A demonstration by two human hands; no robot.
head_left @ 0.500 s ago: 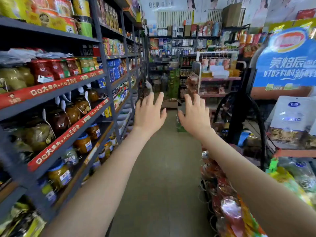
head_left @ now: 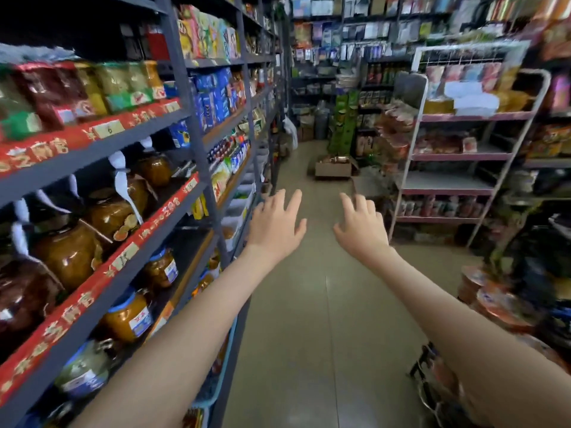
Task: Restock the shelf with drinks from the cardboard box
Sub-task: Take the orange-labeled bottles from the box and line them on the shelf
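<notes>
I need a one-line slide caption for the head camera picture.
Open and empty, the left hand and right hand stretch along a shop aisle; a cardboard box sits on the floor ahead.

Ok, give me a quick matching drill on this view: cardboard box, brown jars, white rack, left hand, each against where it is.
Things:
1 cardboard box
2 brown jars
3 white rack
4 left hand

Places:
A on the grey shelves at left
B right of the aisle
C in mid-air, fingers spread, empty
D on the floor, far down the aisle

Pairs: 1-D, 2-A, 3-B, 4-C
</notes>
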